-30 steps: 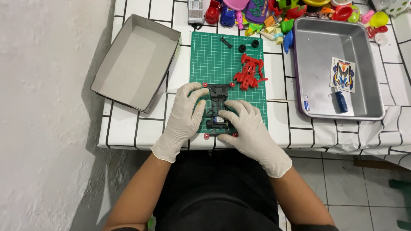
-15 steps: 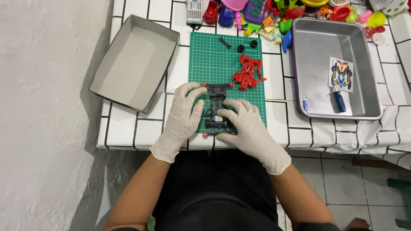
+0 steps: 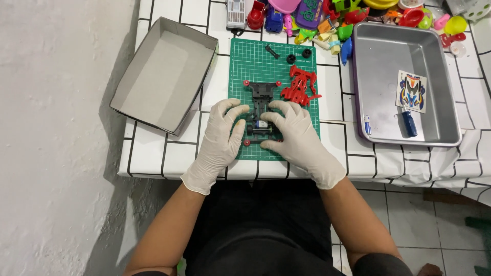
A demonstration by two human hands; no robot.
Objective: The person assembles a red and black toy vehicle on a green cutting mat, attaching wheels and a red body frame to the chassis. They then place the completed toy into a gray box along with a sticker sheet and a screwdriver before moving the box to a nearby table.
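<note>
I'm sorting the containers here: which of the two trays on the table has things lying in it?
The metal tray on the right: it holds a sticker sheet and a blue-handled screwdriver. The grey cardboard tray on the left shows nothing inside.

Open grey cardboard box (image 3: 163, 74) at my left, rectangular, tilted, hanging partly over table edge. Sticker sheet (image 3: 411, 91) in metal tray (image 3: 381, 48) at my right: small white rectangle, blue, orange and red artwork, lying flat above blue-handled screwdriver (image 3: 408, 121). Grey keypad device (image 3: 236, 13) at mat's far edge, screen unclear.
</note>
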